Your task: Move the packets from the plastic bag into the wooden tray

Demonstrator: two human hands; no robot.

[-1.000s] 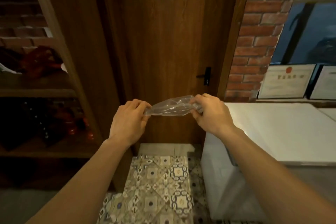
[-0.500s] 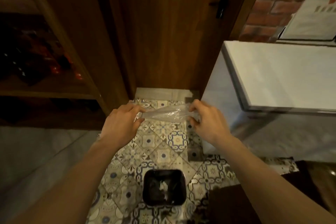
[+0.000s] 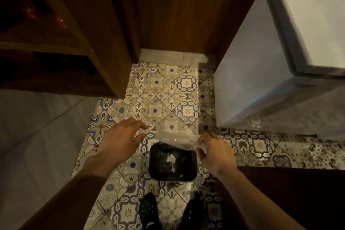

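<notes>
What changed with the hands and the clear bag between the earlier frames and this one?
The left hand has let go of the clear plastic bag and opened. Both hands have lowered, so the bag now hangs over the black bin. The view has tilted further down. The right hand still pinches the bag, which still looks empty.

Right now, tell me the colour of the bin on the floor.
Black bin, with white scraps inside; the head view shows it.

I can read no text, label, brand or number anywhere here; everything I see is without writing.
</notes>
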